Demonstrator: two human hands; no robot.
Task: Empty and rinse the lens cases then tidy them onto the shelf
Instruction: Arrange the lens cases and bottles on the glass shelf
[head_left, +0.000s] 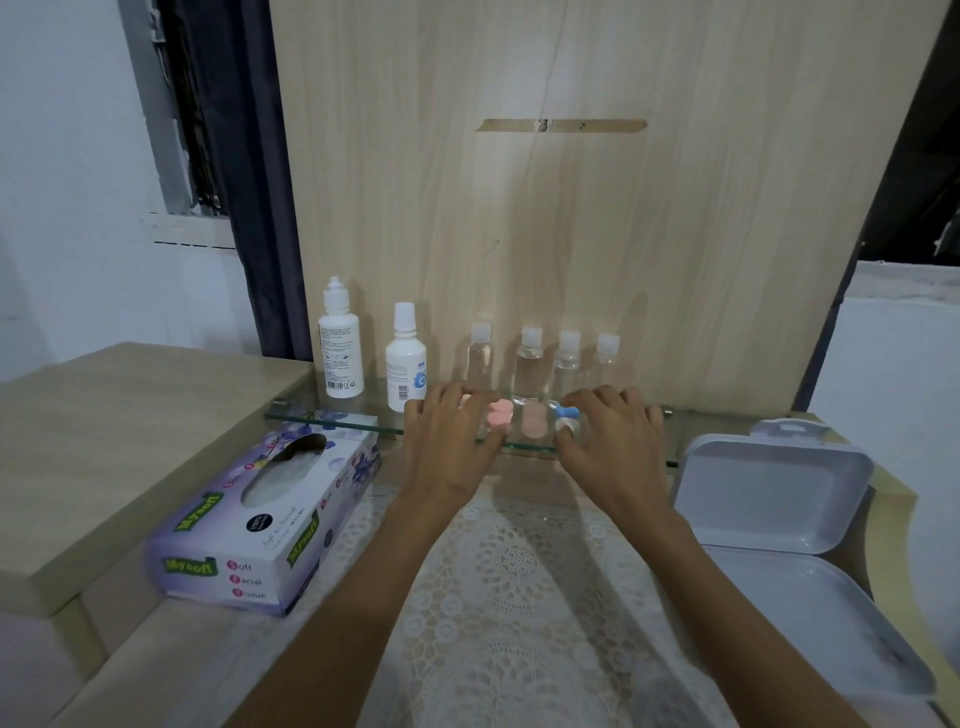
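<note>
Noting from the bottom of the frame upward: a lace cloth covers the table, and both forearms cross it toward frame centre. Lower left lies a tissue box; legible print reads "Mysoft" and "Soft Facial Tissue", while the smaller script is too fine to read. Lower right sits a white plastic box, lid open and unmarked. At centre both hands are at the front edge of the glass shelf. The left hand is released, its fingers spread and laid on the glass, grasping nothing. The right hand has thumb and forefinger either side of the blue-and-white case; whether it pinches or only touches cannot be told. Three lens cases are on the shelf between the hands. The pink case is just beside the left fingertips, the pale pink case sits in the middle touched by neither hand, and the blue-and-white case is at the right. Each case's long axis runs front to back on the shelf, so up and down in the frame. Judgement: the tidying step is nearly done, and any last nudge falls to the nearer hand, left for pink and right for blue. Behind stand two white bottles, with a barcode visible but the text illegible. Four clear capped bottles follow, and the wood panel stands behind the row.
</note>
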